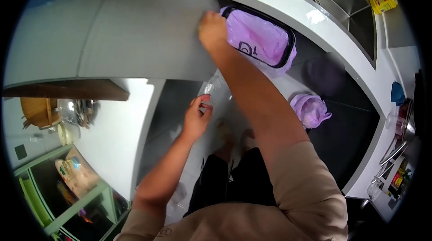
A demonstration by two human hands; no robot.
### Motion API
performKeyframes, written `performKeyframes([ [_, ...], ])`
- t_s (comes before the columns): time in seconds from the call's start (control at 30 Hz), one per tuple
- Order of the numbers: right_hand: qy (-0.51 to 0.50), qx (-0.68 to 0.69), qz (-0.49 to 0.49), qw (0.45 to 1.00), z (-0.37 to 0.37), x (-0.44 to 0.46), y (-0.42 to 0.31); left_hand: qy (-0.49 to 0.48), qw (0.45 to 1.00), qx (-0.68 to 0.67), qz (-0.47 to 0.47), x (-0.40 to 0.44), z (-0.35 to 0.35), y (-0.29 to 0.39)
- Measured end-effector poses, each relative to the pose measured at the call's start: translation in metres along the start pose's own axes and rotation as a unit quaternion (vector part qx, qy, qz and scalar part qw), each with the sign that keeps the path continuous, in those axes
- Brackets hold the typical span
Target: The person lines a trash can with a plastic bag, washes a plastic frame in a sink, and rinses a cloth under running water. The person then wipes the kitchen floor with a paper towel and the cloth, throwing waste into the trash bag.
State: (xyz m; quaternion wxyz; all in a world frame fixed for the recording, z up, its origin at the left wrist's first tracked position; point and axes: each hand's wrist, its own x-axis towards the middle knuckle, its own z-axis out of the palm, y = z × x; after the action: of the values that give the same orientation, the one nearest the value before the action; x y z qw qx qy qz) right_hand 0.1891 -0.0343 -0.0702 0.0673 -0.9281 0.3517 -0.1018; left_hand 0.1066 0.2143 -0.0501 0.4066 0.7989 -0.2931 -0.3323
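Beneath the curved white counter point(330, 31) sits the rectangular black-rimmed bin point(291, 45), lined with a purple plastic bag point(256, 31); a smaller bunched purple bag point(310, 111) lies well apart; the right hand point(213, 29) curls beside the rim, its grip unclear; the left hand point(197, 115), half-curled, meets clear crinkled plastic point(210, 87), hold uncertain.

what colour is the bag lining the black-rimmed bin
The bag is light purple with dark printing, best seen in the head view.

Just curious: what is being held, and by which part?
Right hand: at the left end of the bin. Left hand: clear plastic at its fingertips. Neither grip is certain.
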Motion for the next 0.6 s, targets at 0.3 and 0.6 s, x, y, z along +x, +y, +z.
performKeyframes([
  [0.3,0.062,-0.026,-0.172,0.983,0.031,-0.095,-0.005,0.071,0.997,0.016,-0.034,-0.019,0.022,-0.026],
  [0.6,-0.114,-0.155,-0.123,0.974,0.014,-0.061,0.02,0.054,0.998,-0.012,-0.016,-0.007,0.048,-0.03],
])
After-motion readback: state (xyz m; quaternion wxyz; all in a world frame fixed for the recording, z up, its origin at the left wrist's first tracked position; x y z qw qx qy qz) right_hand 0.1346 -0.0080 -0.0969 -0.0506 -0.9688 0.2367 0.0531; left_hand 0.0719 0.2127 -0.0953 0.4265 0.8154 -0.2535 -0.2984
